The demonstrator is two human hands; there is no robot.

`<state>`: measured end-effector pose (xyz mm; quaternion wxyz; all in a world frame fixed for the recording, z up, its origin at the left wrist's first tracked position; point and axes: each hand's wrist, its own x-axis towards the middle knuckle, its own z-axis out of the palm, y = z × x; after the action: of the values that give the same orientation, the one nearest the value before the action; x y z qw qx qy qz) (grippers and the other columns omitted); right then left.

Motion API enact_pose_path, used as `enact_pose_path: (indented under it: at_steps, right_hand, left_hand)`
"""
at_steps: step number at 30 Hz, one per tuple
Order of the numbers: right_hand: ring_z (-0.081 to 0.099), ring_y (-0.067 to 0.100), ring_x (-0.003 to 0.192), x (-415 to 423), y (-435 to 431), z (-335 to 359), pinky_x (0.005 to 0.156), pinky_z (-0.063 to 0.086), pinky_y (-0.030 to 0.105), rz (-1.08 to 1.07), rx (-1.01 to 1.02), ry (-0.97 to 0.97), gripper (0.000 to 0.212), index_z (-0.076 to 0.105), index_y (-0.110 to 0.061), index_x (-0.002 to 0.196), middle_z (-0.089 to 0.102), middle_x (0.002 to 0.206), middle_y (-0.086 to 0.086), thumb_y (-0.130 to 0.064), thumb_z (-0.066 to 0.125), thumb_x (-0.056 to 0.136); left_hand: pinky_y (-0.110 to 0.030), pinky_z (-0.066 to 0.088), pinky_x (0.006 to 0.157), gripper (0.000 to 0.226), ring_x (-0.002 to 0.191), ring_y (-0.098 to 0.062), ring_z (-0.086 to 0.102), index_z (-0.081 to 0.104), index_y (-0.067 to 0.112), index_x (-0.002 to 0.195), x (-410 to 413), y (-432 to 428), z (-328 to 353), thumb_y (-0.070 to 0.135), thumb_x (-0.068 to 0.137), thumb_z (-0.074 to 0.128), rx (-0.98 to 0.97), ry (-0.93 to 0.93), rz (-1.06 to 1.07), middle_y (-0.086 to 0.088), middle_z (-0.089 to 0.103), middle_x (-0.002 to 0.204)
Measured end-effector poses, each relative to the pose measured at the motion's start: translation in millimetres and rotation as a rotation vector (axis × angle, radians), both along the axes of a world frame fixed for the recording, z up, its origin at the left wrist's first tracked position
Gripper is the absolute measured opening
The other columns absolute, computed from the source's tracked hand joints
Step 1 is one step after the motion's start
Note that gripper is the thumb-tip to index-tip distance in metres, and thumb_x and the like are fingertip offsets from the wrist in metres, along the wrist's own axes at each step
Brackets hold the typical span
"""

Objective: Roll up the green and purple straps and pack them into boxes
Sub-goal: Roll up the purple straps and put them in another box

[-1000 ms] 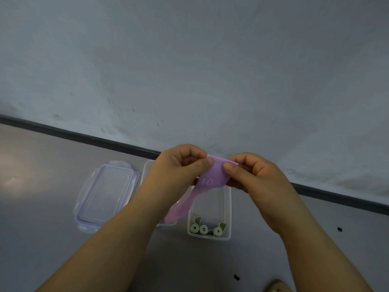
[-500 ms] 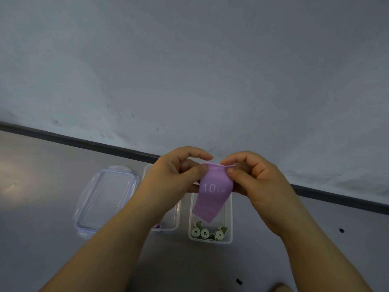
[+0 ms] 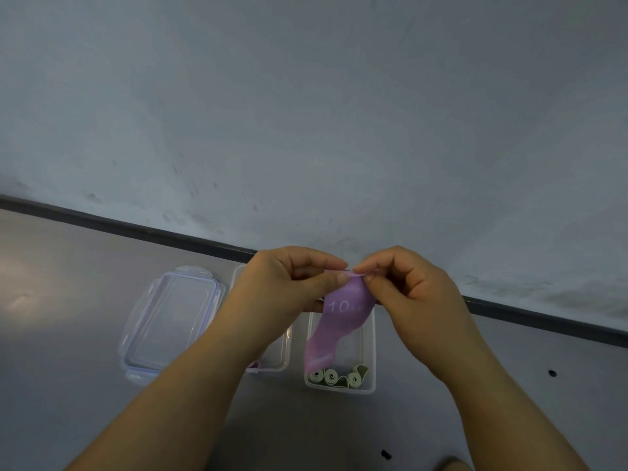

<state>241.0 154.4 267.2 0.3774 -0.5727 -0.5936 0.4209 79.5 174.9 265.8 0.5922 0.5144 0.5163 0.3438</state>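
Pinching the top edge of the purple strap (image 3: 339,322) between thumbs and forefingers, left hand (image 3: 289,292) and right hand (image 3: 409,295) hold it hanging over the right box (image 3: 373,351) of green rolls (image 3: 330,377); rolling appears about to start, calling for even turns down its length.

**Hidden, cut off, unreadable**

Purple strap (image 3: 334,331): the print read "10", and the letters after it were too blurred to read. Its top edge was buried in the pinch of the left hand (image 3: 282,294) and right hand (image 3: 407,294). Middle box (image 3: 284,355) sat mostly behind the left forearm, with a purple scrap (image 3: 253,364) at its near corner only partly seen. Tan object (image 3: 453,465) was cut off by the bottom edge and unidentifiable.
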Motion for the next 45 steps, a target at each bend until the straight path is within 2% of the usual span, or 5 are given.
enact_pose_path:
  at_steps: [5,9,24,37,45]
  right_hand:
    - [0.068,0.016,0.08,1.1,3.4,0.2,0.071,0.057,0.026,-0.038,-0.199,0.26,0.021,0.065,-0.024,0.09,0.069,0.084,0.006,-0.008,0.051,0.09]
    - [0.069,0.012,0.079,-0.4,3.4,-0.1,0.07,0.056,0.021,-0.044,-0.242,0.317,0.03,0.065,-0.025,0.094,0.072,0.084,0.002,-0.042,0.058,0.07]
    - [0.068,0.007,0.07,-0.9,5.8,-2.8,0.065,0.056,0.02,-0.116,-0.203,0.314,0.007,0.069,-0.02,0.079,0.072,0.074,-0.005,-0.014,0.066,0.077]
    - [0.068,0.01,0.075,0.0,5.4,-4.3,0.076,0.058,0.026,-0.089,-0.184,0.233,0.011,0.069,-0.025,0.076,0.072,0.076,-0.005,-0.015,0.07,0.072]
    - [0.067,0.009,0.084,-2.2,3.8,-6.6,0.087,0.054,0.033,-0.08,-0.199,0.192,0.034,0.068,-0.03,0.085,0.072,0.085,-0.008,-0.051,0.059,0.06]
  left_hand:
    - [-0.025,0.059,0.062,0.012,0.069,-0.017,0.071,0.072,0.021,0.08,-0.8,0.7,-2.6,0.009,0.078,0.071,0.052,0.041,0.032,-0.004,0.074,0.075]
    - [-0.031,0.06,0.067,0.012,0.07,-0.019,0.071,0.071,0.024,0.08,-0.2,0.8,-3.6,0.012,0.077,0.071,0.092,0.085,0.04,-0.004,0.074,0.074]
    - [-0.045,0.058,0.076,0.014,0.077,-0.025,0.07,0.072,0.021,0.08,0.3,0.2,-2.4,0.007,0.077,0.07,0.095,0.066,0.029,-0.006,0.074,0.079]
    - [-0.023,0.058,0.069,0.017,0.073,-0.013,0.07,0.072,0.023,0.084,-1.6,1.0,-4.7,0.01,0.073,0.075,0.078,0.08,0.057,0.001,0.074,0.078]
    - [-0.016,0.056,0.068,0.015,0.069,-0.003,0.068,0.072,0.028,0.078,-2.1,1.7,-4.4,0.013,0.074,0.075,0.125,0.172,0.077,0.01,0.073,0.075]
